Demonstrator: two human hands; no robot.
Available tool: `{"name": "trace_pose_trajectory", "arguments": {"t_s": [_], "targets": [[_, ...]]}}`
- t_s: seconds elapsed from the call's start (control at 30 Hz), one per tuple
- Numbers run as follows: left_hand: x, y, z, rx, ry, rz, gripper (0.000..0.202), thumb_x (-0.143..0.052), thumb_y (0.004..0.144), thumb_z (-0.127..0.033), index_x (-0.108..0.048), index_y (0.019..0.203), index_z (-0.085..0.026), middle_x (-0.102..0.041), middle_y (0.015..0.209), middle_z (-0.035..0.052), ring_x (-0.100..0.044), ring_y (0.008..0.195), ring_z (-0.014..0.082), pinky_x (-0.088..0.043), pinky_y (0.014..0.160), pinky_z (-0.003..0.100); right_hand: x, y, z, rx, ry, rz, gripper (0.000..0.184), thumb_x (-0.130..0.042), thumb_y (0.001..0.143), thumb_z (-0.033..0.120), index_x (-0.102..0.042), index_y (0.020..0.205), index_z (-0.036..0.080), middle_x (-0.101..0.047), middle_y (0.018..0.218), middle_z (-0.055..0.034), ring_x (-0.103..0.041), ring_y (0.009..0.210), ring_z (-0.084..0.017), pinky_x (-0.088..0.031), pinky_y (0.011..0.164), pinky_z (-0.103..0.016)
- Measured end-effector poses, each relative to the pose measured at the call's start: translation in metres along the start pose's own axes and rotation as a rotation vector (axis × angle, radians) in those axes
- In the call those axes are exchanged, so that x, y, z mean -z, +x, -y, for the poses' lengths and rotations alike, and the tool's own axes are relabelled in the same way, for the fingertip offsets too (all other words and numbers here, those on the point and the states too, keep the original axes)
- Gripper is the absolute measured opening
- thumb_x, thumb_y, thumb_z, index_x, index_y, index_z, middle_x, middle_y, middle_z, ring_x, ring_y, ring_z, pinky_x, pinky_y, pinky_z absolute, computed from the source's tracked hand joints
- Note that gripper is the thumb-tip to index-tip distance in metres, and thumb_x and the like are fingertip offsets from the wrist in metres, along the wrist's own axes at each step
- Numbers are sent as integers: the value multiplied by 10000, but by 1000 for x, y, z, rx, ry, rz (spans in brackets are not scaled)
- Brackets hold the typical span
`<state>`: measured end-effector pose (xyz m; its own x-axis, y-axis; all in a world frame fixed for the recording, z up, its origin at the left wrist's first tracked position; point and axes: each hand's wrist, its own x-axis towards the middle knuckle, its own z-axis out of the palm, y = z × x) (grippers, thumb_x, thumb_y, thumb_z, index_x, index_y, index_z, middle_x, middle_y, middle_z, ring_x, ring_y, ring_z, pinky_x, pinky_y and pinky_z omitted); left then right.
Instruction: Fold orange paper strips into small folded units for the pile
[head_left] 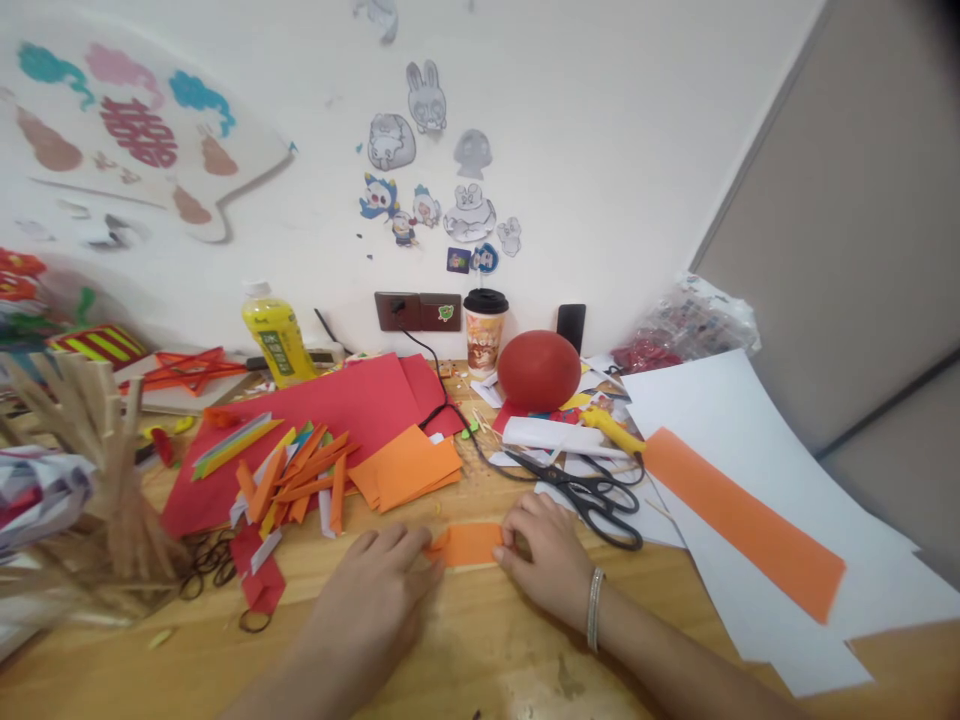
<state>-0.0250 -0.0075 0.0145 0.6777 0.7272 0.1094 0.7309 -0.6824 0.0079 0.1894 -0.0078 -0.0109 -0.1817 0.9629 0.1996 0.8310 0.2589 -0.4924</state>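
A small orange paper piece (471,545) lies on the table between my hands. At its left end, my left hand (386,585) has its fingers closed on the paper, and a small part there looks bent up. My right hand (551,550) pinches the right edge between thumb and fingers. Just behind the paper is a stack of orange paper squares (409,470). Black scissors (589,500) lie behind and right of my right hand, blades toward the left. To the left, folded orange paper strips (300,475) are heaped over red paper (337,400).
A long orange strip (750,525) rests on white paper sheets (705,400) at the right. Along the back stand a yellow bottle (277,335), a lidded cup (485,335) and a red balloon (538,370). Wooden sticks (120,470) stand upright at the left; a black cable (450,405) crosses the table.
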Motion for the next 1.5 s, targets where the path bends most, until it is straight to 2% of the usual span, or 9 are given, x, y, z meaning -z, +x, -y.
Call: {"name": "trace_pose_trajectory", "arguments": {"t_s": [0.2,0.37,0.47,0.63,0.7,0.83,0.97,1.1,1.5], "targets": [[3,0,3,-23,-63,-4,309,-432,809,-103,-650,980,-237,-582,1002,97,-510,903,264,-431,736,402,20,1,-11,171,78,100,284,-573,765,136,-573,1035,221,-545,1006,-38,-463,930,-198,-363,783,-334],[-13,-4,15,52,-40,-155,252,-521,826,-262,-639,1043,-211,-546,1136,134,-468,1053,317,-441,828,458,24,-5,-10,477,36,166,204,-578,794,254,-640,985,221,-527,1019,-61,-462,931,-209,-375,802,-359],[-26,-6,20,24,-21,-222,379,-528,836,-420,-576,1162,-232,-492,1241,145,-423,1134,338,-424,876,491,14,-13,2,641,15,252,326,-563,811,364,-593,1092,201,-526,1034,-82,-454,924,-215,-384,813,-371],[-44,-3,23,-105,10,-230,500,-562,830,-436,-425,1298,-326,-414,1336,133,-376,1203,331,-402,910,505,10,-15,12,582,49,206,445,-418,896,378,-407,1289,169,-512,1128,-108,-446,988,-224,-388,883,-383],[-44,0,24,-122,23,-234,588,-610,788,-463,-389,1318,-333,-403,1346,134,-367,1210,340,-405,904,513,15,-10,7,489,80,119,399,-387,912,333,-423,1257,135,-512,1161,-122,-442,1038,-223,-375,921,-377],[-31,3,26,-95,54,-348,555,-537,818,-517,-437,1280,-226,-480,1270,150,-424,1155,326,-430,874,489,21,0,-5,563,-49,127,245,-438,890,256,-555,1090,177,-582,1114,-83,-483,1002,-216,-390,894,-376],[-14,4,21,-131,21,-425,310,-374,939,-361,-601,976,-153,-606,1025,116,-545,931,244,-468,772,389,16,1,-9,471,-225,28,192,-545,836,222,-593,1009,156,-619,1021,-83,-506,946,-223,-410,830,-371],[-19,6,11,-283,-2,-442,355,-325,954,-200,-592,724,-154,-611,754,53,-545,685,176,-458,622,306,10,-2,-7,435,-350,-36,137,-645,781,267,-620,837,145,-616,817,-69,-518,804,-211,-411,688,-332],[-20,6,6,-351,73,-454,364,-205,967,-151,-568,971,-117,-614,820,89,-565,769,187,-504,718,340,10,1,-11,698,-357,-143,257,-489,901,294,-574,708,148,-559,651,-38,-458,639,-162,-342,582,-297]]}}
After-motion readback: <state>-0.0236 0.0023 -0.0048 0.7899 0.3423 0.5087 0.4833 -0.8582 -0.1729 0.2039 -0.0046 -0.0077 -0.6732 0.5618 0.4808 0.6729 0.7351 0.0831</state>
